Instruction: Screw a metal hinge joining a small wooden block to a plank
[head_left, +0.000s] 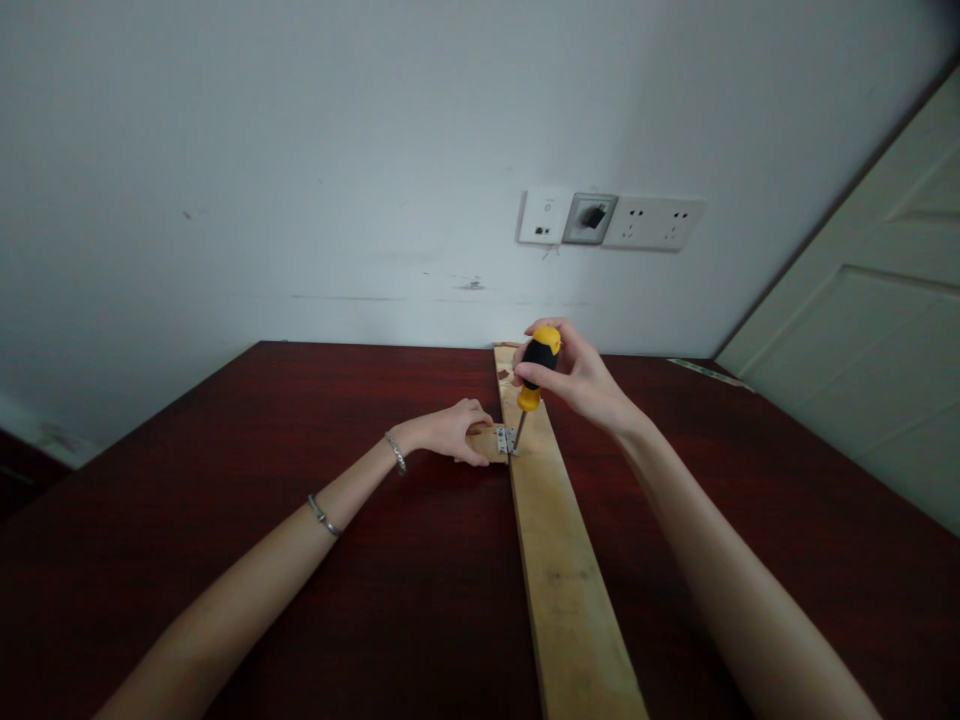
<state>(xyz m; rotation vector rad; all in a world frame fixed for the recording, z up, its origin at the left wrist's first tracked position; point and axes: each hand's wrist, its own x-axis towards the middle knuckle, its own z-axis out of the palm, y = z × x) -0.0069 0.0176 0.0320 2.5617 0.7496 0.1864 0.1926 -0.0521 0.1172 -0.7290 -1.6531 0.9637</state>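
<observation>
My right hand (576, 378) is closed around the black and yellow handle of a screwdriver (541, 352). The screwdriver's shaft points down, its tip at the right leaf of a small metal hinge (503, 440). That hinge lies across the joint between a short wooden block (484, 443) and a long wooden board (564, 560). My left hand (448, 432) grips the short block from the left, fingers at its far edge and thumb at its near edge. Whether a screw sits under the tip is too small to tell.
The dark red tabletop (360, 600) carries the board, which runs from the wall toward me. Wall sockets (652, 222) and a switch plate (543, 216) are on the white wall behind. A pale door (885, 300) stands at the right, with a thin strip (711, 374) near the table's back right corner.
</observation>
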